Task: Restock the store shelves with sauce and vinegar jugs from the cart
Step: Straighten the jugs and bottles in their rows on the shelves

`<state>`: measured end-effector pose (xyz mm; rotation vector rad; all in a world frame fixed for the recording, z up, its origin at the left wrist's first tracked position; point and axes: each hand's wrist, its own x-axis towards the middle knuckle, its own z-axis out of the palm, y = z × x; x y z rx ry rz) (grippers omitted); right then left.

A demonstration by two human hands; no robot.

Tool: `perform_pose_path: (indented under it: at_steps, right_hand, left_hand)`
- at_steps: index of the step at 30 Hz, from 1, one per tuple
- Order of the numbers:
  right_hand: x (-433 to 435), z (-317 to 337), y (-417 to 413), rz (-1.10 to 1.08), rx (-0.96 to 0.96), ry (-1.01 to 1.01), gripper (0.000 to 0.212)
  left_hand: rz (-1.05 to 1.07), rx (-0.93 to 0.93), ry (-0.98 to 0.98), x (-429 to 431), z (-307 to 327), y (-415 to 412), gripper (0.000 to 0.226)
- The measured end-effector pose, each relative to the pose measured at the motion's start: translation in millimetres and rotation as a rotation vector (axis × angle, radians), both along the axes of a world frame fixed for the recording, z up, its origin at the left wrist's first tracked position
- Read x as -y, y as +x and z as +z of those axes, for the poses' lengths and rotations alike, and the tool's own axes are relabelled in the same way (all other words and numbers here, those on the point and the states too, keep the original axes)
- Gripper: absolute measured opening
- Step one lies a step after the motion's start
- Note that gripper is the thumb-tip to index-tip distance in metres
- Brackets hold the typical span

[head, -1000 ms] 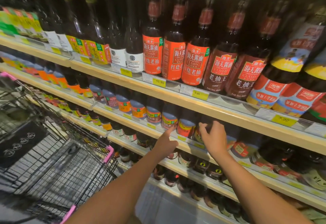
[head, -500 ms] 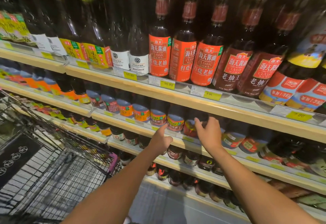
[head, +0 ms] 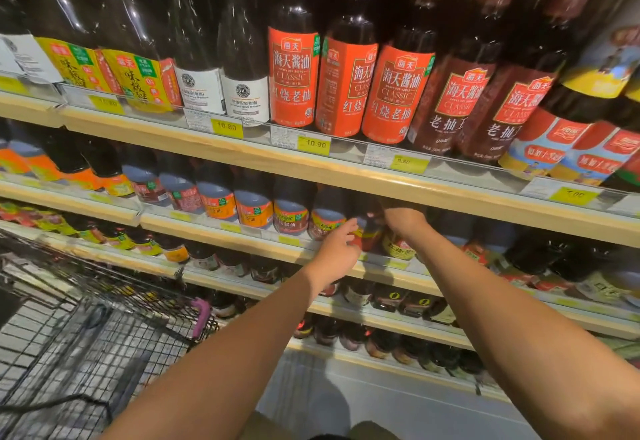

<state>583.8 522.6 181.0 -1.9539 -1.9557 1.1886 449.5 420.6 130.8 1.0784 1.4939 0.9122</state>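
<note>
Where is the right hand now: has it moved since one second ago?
Yes. The right hand has gone deeper into the shelf: its wrist now lies past the price rail, under the upper shelf board.

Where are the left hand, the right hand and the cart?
left hand (head: 337, 254), head view, its back.
right hand (head: 403, 222), head view, its back.
cart (head: 200, 315), head view, pink rim corner.

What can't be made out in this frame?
Head view only:
- Right hand: fingers hidden in the shadow under the shelf board, so its grip is unclear.
- Left hand: motion blur; touching or gripping the dark bottle can't be told.
- Cart contents: blurred, cut by the left edge.
- Top-shelf bottles: caps cut off by the top edge.
</note>
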Motion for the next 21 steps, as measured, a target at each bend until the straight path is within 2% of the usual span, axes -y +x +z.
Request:
perform_pose_path:
  at_steps: [2, 4, 6, 9, 11, 15, 17, 19, 21]
  right_hand:
    - [-2, 2, -1, 0.069, 0.088, 0.012, 0.024]
    - [-3, 7, -3, 0.140, 0.121, 0.019, 0.038]
    - [-2, 8, -2, 0.128, 0.063, 0.058, 0.028]
    - [3, 10, -2, -0.011, -0.085, 0.057, 0.019]
    - [8, 13, -8, 0.032, -0.042, 0.077, 0.030]
    - [24, 19, -30, 0.109, 0.206, 0.254, 0.060]
    - [31, 18, -42, 0.177, 0.268, 0.347, 0.056]
    - [33, 17, -55, 0.210, 0.242, 0.388, 0.046]
    - [29, 17, -69, 0.197, 0.143, 0.292, 0.047]
  left_hand:
    - [0.015, 0.039, -0.038, -4, -1, 4, 0.068]
    - [0.036, 0.069, -0.039, -5, -3, 5, 0.068]
    - [0.045, 0.077, -0.044, -4, -6, 2, 0.066]
    - [0.078, 0.074, -0.052, 1, -8, -4, 0.063]
    - [0.138, 0.069, -0.050, 4, -10, -9, 0.061]
    - [0.240, 0.030, -0.077, 14, -13, -30, 0.060]
    - [0.249, 0.019, -0.090, 17, -16, -40, 0.063]
    - [0.236, 0.024, -0.098, 16, -19, -48, 0.066]
    - [0.200, 0.022, -0.116, 15, -20, -54, 0.068]
